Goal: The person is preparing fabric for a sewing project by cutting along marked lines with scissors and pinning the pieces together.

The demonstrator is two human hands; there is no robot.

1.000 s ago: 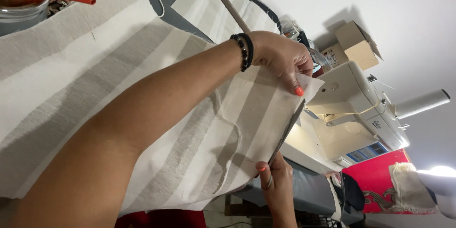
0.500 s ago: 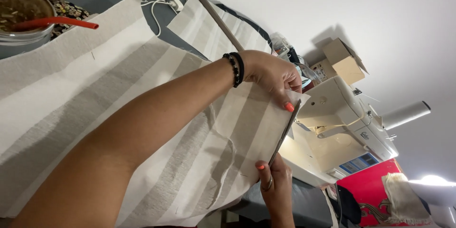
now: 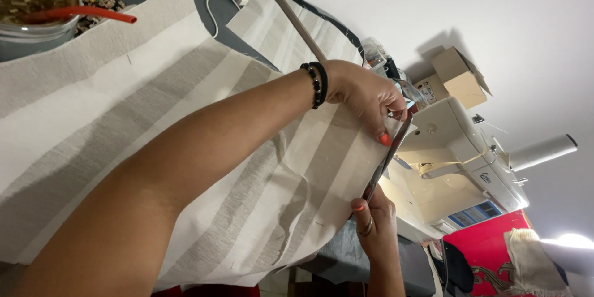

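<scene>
Striped fabric (image 3: 185, 148) is spread over most of the table, and its right edge sits just beside the sewing machine (image 3: 458, 161), so there's hardly any room on that side. The left hand (image 3: 365, 96) pinches that edge at the far corner (orange nails showing), while the right hand (image 3: 374, 223) is closed around scissors (image 3: 383, 164) running along the same edge. Far left, a glass bowl (image 3: 34, 25) touches the cloth's edge.
</scene>
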